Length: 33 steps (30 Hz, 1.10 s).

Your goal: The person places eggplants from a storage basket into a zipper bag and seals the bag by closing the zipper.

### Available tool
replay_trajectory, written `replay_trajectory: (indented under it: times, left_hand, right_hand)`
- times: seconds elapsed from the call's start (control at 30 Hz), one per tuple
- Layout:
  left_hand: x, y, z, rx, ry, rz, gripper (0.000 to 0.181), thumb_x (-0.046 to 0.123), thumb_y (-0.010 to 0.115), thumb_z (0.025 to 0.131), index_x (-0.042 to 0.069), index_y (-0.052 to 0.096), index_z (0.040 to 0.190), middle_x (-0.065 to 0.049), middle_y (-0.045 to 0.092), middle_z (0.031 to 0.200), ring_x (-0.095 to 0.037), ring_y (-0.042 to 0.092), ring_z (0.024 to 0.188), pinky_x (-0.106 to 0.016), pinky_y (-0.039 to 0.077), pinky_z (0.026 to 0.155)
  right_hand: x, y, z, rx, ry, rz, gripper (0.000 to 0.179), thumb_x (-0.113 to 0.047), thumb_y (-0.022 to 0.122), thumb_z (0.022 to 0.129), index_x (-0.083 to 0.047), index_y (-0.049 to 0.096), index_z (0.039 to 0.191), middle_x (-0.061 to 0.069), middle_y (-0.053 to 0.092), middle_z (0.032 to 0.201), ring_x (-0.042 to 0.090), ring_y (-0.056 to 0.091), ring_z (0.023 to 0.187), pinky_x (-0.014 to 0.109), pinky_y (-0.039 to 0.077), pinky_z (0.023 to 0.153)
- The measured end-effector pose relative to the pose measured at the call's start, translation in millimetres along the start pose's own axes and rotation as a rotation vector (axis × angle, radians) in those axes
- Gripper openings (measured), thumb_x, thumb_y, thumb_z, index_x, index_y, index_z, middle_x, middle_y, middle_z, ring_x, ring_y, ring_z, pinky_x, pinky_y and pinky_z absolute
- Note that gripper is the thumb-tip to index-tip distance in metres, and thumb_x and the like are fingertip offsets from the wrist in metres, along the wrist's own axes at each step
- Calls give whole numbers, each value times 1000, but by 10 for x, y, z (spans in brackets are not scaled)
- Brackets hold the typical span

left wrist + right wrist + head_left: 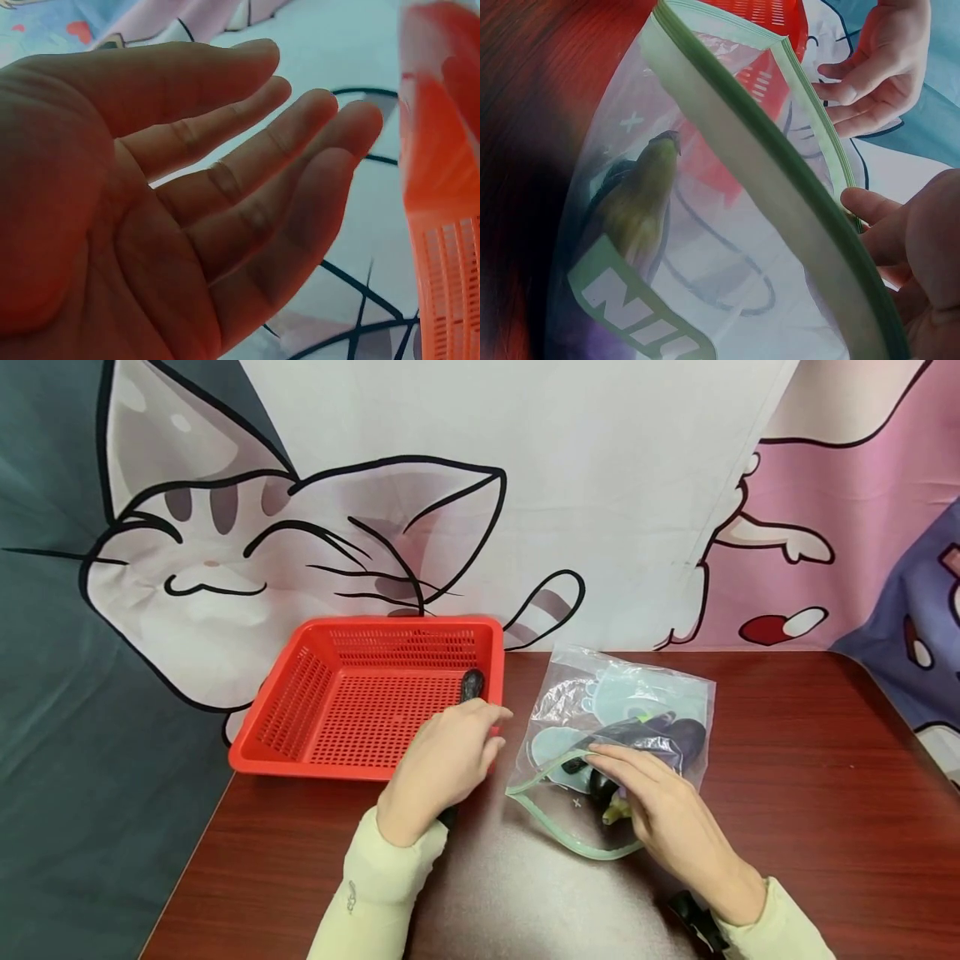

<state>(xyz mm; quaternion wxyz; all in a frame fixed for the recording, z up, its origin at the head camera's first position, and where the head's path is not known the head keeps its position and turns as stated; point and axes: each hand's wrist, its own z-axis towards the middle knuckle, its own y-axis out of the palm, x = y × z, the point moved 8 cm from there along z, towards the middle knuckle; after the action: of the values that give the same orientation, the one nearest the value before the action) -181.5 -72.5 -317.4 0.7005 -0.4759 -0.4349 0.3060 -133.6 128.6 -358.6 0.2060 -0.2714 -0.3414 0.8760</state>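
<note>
A clear zip bag (555, 689) with a green-edged mouth lies on the table in the head view, its mouth spread apart. Through the film show dark purple eggplants (686, 739); one has a green stem end (641, 187), near the mouth. My right hand (667, 802) reaches over the mouth, fingers extended and touching the far green edge; its thumb is hidden in the head view. My left hand (446, 760), palm empty in its wrist view, hovers by the right rim of a red basket (367, 718). A dark, elongated, glossy thing (471, 685) lies in that basket's right side.
The red-brown wooden table (810, 777) extends to the right of the bag. Behind it hangs a cloth (637, 510) printed with cartoon cats, close to the basket's back. A black wrist strap (697, 922) shows under the right wrist.
</note>
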Motion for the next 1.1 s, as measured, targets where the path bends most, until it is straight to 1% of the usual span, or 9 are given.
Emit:
replay_trajectory:
  times: [0.1,0.23,0.37,0.57,0.67,0.8,0.93,1.03,1.1]
  left_hand:
    - [-127,-15,62,-19,-58,-1,29,14,70,94,10,71,122,-4,70,112,-23,68,96,-40,54,81]
    - [-255,-45,145,-49,-100,25,30,13,70,93,9,70,122,-7,70,112,-25,67,98,-41,53,84]
    - [-338,-55,223,-88,-109,69,31,13,70,93,7,69,123,-10,71,112,-26,67,100,-42,54,84]
    - [-444,-41,328,-150,-117,130,32,15,72,92,6,69,123,-11,72,111,-26,68,99,-44,55,82]
    - [-504,-20,373,-195,-137,152,34,17,72,92,7,68,124,-11,72,110,-27,69,97,-44,55,81]
    - [-582,18,431,-283,-183,196,35,23,73,92,7,67,122,-12,71,104,-28,68,96,-46,54,82]
    - [-648,68,510,-365,-222,212,30,26,74,92,6,66,112,-9,67,92,-25,65,88,-43,53,82]
    - [-703,117,584,-411,-239,222,29,28,75,91,6,65,108,-7,64,88,-24,62,84,-41,52,82]
    - [-740,162,635,-449,-248,249,27,29,74,92,6,65,103,-8,64,88,-24,61,83,-40,52,82]
  right_hand:
    - [-12,-7,1,7,-7,-3,47,-21,27,108,-3,66,127,12,65,129,31,61,116,20,29,112]
    - [-4,0,-2,4,2,-2,48,-22,26,109,-3,67,126,11,64,129,30,61,117,20,29,112]
    - [15,14,-7,-14,20,-5,49,-23,25,109,-4,67,126,10,64,130,28,60,119,19,28,112]
    - [20,16,-6,-17,24,-4,48,-24,26,109,-4,67,126,9,64,130,27,60,119,19,28,112]
    - [15,14,-3,-11,18,-1,48,-24,27,109,-4,67,126,9,64,130,28,60,118,19,29,112]
    - [21,24,-6,-22,26,1,49,-24,26,108,-4,67,127,9,64,131,27,59,119,19,28,112]
    - [30,33,-13,-30,33,4,49,-23,26,107,-4,66,127,9,63,132,27,59,120,19,28,112]
    - [35,37,-18,-33,38,8,47,-20,27,106,-4,66,128,9,63,132,27,59,121,19,28,112]
    - [35,37,-21,-31,36,8,47,-20,28,106,-4,66,128,9,63,132,27,59,120,19,28,112]
